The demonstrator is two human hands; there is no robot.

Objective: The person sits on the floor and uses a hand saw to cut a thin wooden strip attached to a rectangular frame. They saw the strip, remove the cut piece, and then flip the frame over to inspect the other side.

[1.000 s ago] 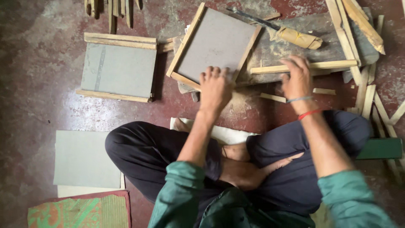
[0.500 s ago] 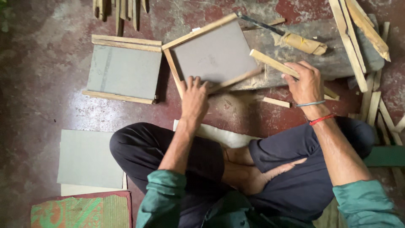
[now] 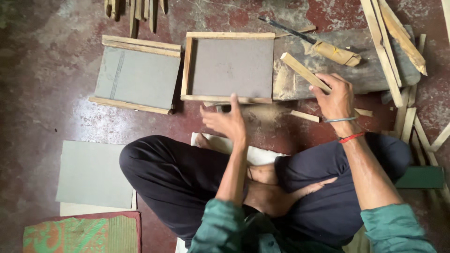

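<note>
Floor (image 3: 47, 84): red, worn; person seated cross-legged on it.

Near left: patterned mat (image 3: 79, 234); beyond it a grey sheet (image 3: 93, 173) lying flat over a pale one.

Far left: grey panel (image 3: 138, 77) with wood strips along its far and near edges, flat on the floor.

Far centre: frame (image 3: 228, 65), a grey panel bordered by wood strips on its far, left and near sides, flat on the floor, just right of the first panel, its right edge against a wood block (image 3: 328, 70).

Left hand (image 3: 225, 122): raised just near the frame's near strip, fingers loosely spread, holding nothing, not clearly touching the frame.

Right hand (image 3: 335, 96): over the block's near edge, fingers closed around one end of a strip (image 3: 304, 72); the strip slants far-left across the block, ending near the frame's right edge. Bands on the wrist.

On the block, far side: tool (image 3: 328, 49) with wrapped handle and dark blade.

Far right: loose sticks (image 3: 393, 47), piled and scattered.
</note>
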